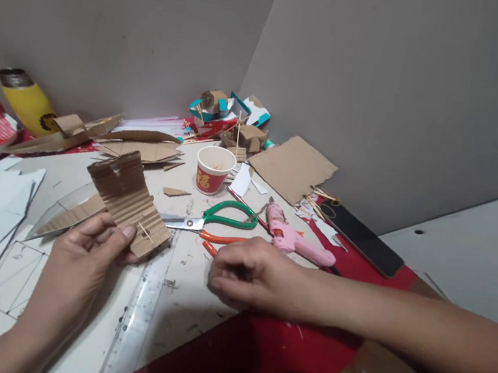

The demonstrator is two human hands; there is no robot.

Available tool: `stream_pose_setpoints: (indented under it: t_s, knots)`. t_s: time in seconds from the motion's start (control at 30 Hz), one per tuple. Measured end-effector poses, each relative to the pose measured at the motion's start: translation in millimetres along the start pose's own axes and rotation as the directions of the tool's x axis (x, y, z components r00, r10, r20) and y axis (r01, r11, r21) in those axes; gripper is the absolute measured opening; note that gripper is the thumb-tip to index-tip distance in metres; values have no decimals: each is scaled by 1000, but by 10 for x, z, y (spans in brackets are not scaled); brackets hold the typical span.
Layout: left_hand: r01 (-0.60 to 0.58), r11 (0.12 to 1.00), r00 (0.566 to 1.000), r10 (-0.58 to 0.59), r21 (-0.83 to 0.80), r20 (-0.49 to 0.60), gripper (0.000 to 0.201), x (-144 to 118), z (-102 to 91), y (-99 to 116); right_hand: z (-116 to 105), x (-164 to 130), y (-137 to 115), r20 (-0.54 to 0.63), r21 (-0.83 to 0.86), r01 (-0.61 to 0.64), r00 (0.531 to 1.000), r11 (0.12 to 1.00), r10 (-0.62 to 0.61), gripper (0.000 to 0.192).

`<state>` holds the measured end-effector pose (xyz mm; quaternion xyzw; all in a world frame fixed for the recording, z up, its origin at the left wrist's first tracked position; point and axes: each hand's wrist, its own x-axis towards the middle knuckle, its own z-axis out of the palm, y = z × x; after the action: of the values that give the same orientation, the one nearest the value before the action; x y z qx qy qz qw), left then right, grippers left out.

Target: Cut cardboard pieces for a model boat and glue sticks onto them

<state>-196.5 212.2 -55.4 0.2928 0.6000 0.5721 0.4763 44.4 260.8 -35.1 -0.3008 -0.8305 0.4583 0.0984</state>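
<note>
A: The corrugated cardboard piece (129, 200) sits in your left hand (82, 249); your thumb presses its lower edge and your fingers close behind it, holding it tilted above the table (186, 301). A toothpick (145, 232) pokes through the board just past your thumb.

B: And my right hand (248, 276)?

A: It rests knuckles-up on the table with the fingers curled in. I can't tell whether it pinches anything. Just beyond its knuckles lie the green-handled scissors (216, 219) and the pink glue gun (292, 237); a red paper cup (214, 170) stands farther out.

B: How far along does it look?

A: I'd judge it partway: the board is cut, folded and pierced, but loose cardboard scraps (143, 150) and small assembled bits (242, 136) wait far beyond both hands. A clear ruler (144, 301) lies between your hands.
</note>
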Motion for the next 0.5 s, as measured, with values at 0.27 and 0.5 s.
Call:
stream_pose_setpoints:
  t_s: [0.27,0.5]
  knots:
    - [-19,1000,998,20,-16,52,25,35,-33,-85,43,-28,-127,314,-460,218,947,861,-72,7]
    - [-3,1000,994,6,-27,108,23,22,-9,-70,141,-14,-230,448,-687,382,892,618,-54,10]
